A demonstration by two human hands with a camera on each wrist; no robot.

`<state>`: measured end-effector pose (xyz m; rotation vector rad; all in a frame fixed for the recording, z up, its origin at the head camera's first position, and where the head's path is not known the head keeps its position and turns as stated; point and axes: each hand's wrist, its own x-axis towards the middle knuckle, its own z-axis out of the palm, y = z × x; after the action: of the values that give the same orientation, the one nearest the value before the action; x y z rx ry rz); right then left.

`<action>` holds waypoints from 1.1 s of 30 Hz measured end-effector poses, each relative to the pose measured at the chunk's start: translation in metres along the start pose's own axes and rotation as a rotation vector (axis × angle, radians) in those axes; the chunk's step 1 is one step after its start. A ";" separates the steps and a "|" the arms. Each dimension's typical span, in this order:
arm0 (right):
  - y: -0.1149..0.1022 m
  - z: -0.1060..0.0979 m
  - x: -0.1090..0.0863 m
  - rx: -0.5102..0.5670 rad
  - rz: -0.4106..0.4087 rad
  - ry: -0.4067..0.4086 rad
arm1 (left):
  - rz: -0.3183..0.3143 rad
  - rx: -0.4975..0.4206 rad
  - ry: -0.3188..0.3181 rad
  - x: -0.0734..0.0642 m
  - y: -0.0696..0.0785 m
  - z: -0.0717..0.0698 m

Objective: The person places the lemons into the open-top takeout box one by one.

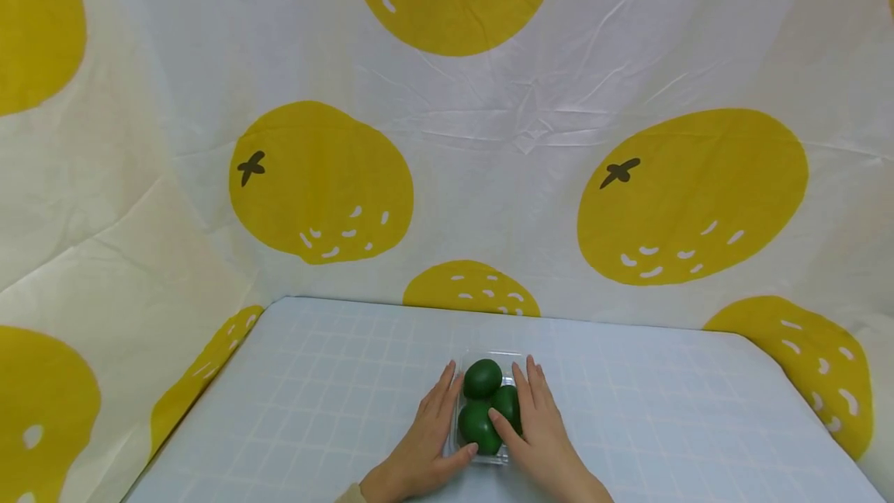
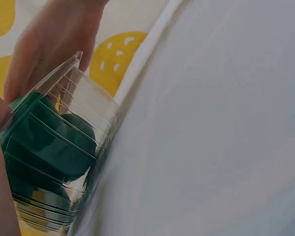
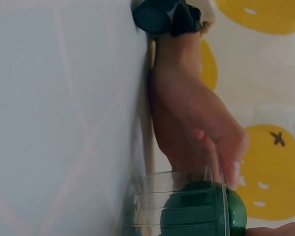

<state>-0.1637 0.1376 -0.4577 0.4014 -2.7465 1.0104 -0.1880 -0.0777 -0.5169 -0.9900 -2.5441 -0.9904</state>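
A clear plastic box (image 1: 508,368) sits on the table between my hands with three smooth, dark green, egg-shaped fruits (image 1: 478,421) in it. My left hand (image 1: 426,449) lies along its left side, fingers straight, thumb at the near left corner. Along the right side rest the straight fingers of my right hand (image 1: 543,433), its thumb touching a green fruit. In the left wrist view the box (image 2: 96,93) shows ridged walls, with the right hand (image 2: 59,44) beyond it. The right wrist view shows the left hand (image 3: 191,105) against the box (image 3: 152,182); the lower fingers are partly hidden.
A pale blue checked cloth (image 1: 335,379) covers the table. White fabric with yellow fruit prints (image 1: 489,200) hangs behind the table and at its left side. A dark device (image 3: 160,17) is worn on the left wrist.
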 end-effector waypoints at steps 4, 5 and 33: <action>-0.001 0.002 -0.002 0.036 0.064 -0.078 | -0.048 -0.040 -0.030 0.000 0.001 0.000; 0.000 0.002 -0.002 0.044 0.071 -0.084 | -0.063 -0.051 -0.038 0.000 0.001 0.000; 0.025 -0.006 0.007 0.166 0.133 -0.157 | -0.154 -0.188 0.001 0.011 0.003 0.015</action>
<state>-0.1775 0.1589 -0.4663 0.3401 -2.8701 1.2986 -0.1935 -0.0605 -0.5221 -0.8479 -2.5952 -1.2915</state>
